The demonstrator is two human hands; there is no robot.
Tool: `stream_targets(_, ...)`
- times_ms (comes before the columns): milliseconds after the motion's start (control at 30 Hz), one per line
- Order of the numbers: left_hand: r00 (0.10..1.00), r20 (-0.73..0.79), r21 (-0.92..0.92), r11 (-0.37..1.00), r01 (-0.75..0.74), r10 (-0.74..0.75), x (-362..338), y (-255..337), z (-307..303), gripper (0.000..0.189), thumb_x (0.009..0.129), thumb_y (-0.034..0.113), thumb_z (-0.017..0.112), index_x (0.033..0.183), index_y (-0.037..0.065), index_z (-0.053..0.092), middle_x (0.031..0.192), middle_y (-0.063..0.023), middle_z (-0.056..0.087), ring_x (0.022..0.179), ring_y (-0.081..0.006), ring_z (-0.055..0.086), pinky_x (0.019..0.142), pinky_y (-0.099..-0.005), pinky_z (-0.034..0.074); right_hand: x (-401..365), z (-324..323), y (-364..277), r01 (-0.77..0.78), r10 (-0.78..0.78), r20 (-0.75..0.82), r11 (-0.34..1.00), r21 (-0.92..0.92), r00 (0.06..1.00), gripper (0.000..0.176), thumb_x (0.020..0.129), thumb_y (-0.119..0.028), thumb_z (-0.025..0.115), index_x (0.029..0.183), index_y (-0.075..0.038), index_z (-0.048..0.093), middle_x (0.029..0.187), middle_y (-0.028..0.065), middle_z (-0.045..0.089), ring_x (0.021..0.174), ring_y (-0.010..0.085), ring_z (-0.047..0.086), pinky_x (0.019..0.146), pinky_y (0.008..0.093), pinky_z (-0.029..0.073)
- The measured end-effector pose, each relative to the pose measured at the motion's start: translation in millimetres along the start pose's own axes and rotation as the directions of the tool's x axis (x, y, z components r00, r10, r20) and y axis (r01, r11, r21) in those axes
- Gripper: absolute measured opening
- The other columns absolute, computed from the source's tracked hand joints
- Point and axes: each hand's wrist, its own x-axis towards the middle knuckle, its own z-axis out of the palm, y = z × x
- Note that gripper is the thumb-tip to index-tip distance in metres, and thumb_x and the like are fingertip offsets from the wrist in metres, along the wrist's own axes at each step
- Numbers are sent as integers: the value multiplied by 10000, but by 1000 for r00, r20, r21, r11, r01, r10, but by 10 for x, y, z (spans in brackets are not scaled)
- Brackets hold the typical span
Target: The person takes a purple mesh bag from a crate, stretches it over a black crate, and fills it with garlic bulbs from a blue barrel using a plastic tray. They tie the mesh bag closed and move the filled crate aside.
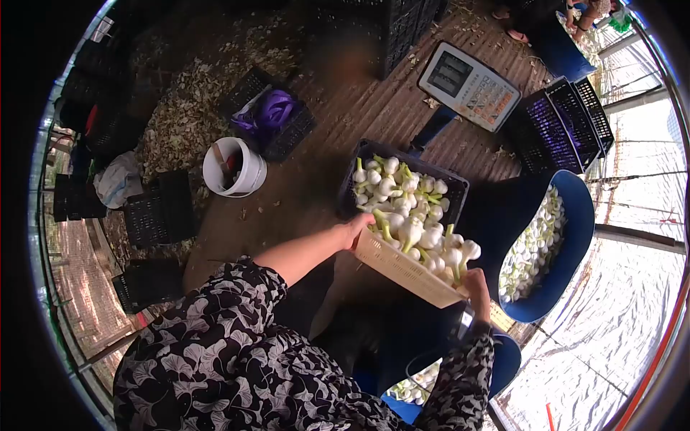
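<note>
Between my two hands is a cream plastic basket (402,267) heaped with white garlic bulbs (411,231) on short green stems. My left hand (355,231) is closed on its left end, and my right hand (475,284) grips the right end. The basket tilts, its right end lower in the view. Just beyond it stands a dark plastic crate (460,192) holding more garlic bulbs (392,183). The basket's far side overlaps the crate's near part and hides it.
A scale display (471,85) stands behind the crate. Blue tubs of garlic, one being a large tub (581,223), are at right. Stacked black crates (557,129), a white bucket (251,176) and a crate with purple straps (277,111) surround the area. Another person's hand (578,32) shows at top right.
</note>
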Motion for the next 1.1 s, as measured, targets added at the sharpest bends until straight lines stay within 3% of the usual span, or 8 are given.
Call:
stream_targets(100, 979, -143, -71, 988, 134, -143, 416, 282, -431, 479, 708, 433, 401, 1007, 83, 531, 914, -86, 574, 851, -252, 549, 707, -450, 435, 566, 274, 121, 135, -162, 12, 861, 491, 987, 70, 640, -94, 563, 647, -70, 628, 707, 93, 617, 710, 212, 605, 612, 341, 451)
stream_targets(200, 969, -123, -126, 972, 198, -214, 427, 462, -590, 411, 710, 416, 419, 947, 90, 501, 880, -92, 558, 770, -270, 565, 616, -461, 450, 964, -16, -393, 246, -201, 460, 968, -41, 865, 137, 653, -72, 554, 739, 23, 602, 696, 187, 589, 665, 271, 605, 543, 320, 446)
stream_targets(533, 933, -37, -177, 921, 347, -358, 534, 471, -884, 406, 694, 419, 430, 939, 101, 480, 887, -143, 529, 719, -322, 537, 580, -460, 430, 1264, -907, -1571, -542, 550, 617, 809, -226, 563, 266, 602, -130, 569, 818, 23, 592, 810, 188, 610, 787, 270, 613, 611, 325, 475)
stream_targets(767, 961, 73, -153, 949, 276, -267, 429, 100, -803, 508, 674, 417, 433, 1058, 86, 465, 992, -143, 533, 827, -322, 546, 644, -469, 435, 591, 173, -209, -260, 293, 410, 956, -137, 864, 177, 586, -158, 629, 692, -17, 629, 786, 155, 609, 739, 254, 603, 620, 330, 467)
stream_targets(833, 982, 57, -2, 984, 179, -179, 136, 77, -554, 636, 620, 498, 423, 1108, 99, 505, 1045, -107, 549, 900, -275, 541, 692, -422, 430, 221, 664, 173, 299, -87, 551, 903, -307, 830, 303, 495, -297, 715, 661, -51, 654, 795, 133, 620, 744, 295, 587, 648, 354, 469)
stream_targets(867, 986, 46, 33, 987, 159, -160, 121, 22, -480, 633, 632, 500, 417, 1111, 96, 502, 1028, -101, 560, 888, -252, 550, 687, -398, 438, 24, 492, -20, -124, 229, 450, 960, -251, 863, 303, 488, -315, 709, 644, -60, 654, 752, 130, 618, 715, 288, 587, 638, 372, 468)
stream_targets(967, 998, 35, 149, 988, 50, -56, 10, -71, -200, 550, 697, 449, 412, 1094, 81, 511, 958, -76, 591, 821, -181, 578, 659, -316, 462, -686, 204, -211, -48, 49, -1, 975, -218, 999, 154, 561, -237, 610, 565, -85, 634, 571, 113, 583, 518, 267, 562, 499, 361, 431)
stream_targets(1100, 948, 80, 146, 938, -316, 307, -312, -177, 529, 366, 734, 287, 477, 1002, 49, 554, 890, -42, 586, 763, -127, 564, 664, -276, 458, -1481, -407, -972, -503, 626, -143, 724, 473, 766, 176, 646, -96, 454, 648, 36, 571, 554, 151, 576, 544, 276, 585, 545, 375, 450)
